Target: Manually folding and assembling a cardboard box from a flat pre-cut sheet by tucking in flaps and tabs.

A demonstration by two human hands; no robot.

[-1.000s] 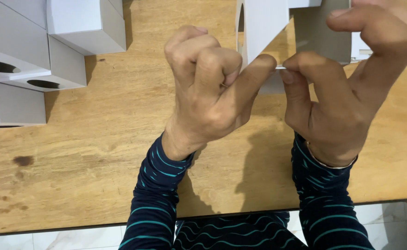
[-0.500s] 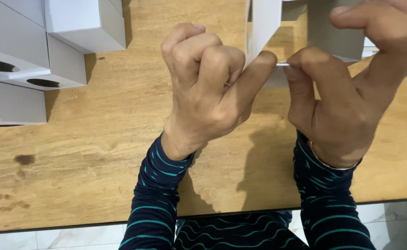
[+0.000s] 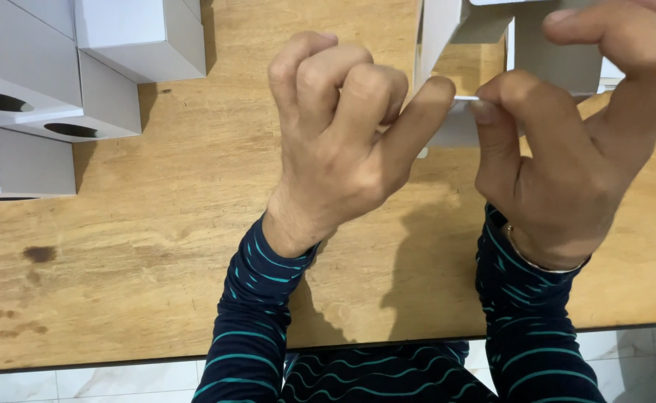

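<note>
Both hands have barely shifted: left hand (image 3: 335,149) and right hand (image 3: 567,149) pinch, fingers together, a white cardboard flap (image 3: 466,98), probably folding it; press the crease evenly.

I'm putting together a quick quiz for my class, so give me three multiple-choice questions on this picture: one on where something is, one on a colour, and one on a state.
1. Where do the finished white boxes stand?
A. top left of the table
B. on the floor
C. bottom right of the table

2. What colour are the sleeves?
A. plain red
B. dark blue with teal stripes
C. yellow

3. How is the white card piece held?
A. lying loose on the table
B. by the left hand alone
C. pinched between the left hand and the right hand

Answers: 1 A, they cluster at the upper left of the wooden table; 2 B, both forearms show it; 3 C, fingertips of both hands meet on its edge.
</note>
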